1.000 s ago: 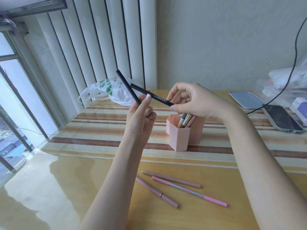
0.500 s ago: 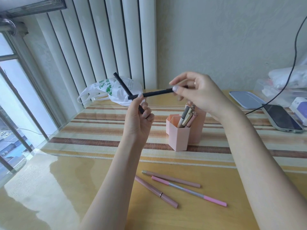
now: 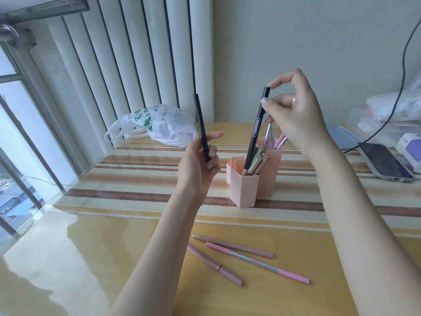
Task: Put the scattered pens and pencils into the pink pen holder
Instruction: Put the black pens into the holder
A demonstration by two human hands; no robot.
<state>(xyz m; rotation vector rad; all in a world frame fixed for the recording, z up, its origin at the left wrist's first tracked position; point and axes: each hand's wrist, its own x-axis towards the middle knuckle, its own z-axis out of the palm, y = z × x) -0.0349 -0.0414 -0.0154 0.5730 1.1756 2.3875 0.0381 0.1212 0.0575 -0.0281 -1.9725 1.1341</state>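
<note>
The pink pen holder (image 3: 245, 190) stands on the striped mat with several pens in its compartments. My right hand (image 3: 296, 110) pinches the top of a black pen (image 3: 256, 131) that stands nearly upright, its lower end inside the holder's front compartment. To the left of the holder, my left hand (image 3: 200, 165) grips a second black pen (image 3: 200, 124), pointing up. Three pens lie on the bare table in front: a brown pencil (image 3: 232, 245), a pink and silver pen (image 3: 257, 262) and a dusty pink pen (image 3: 214, 264).
A white plastic bag (image 3: 157, 124) lies at the back left by the radiator. A phone (image 3: 385, 161) with a black cable, a blue lid (image 3: 341, 135) and white boxes sit at the right. The glass table edge runs along the window on the left.
My right hand turned its black pen from level to nearly upright and lowered its tip into the holder. My left hand's pen swung more upright and drifted slightly left.
</note>
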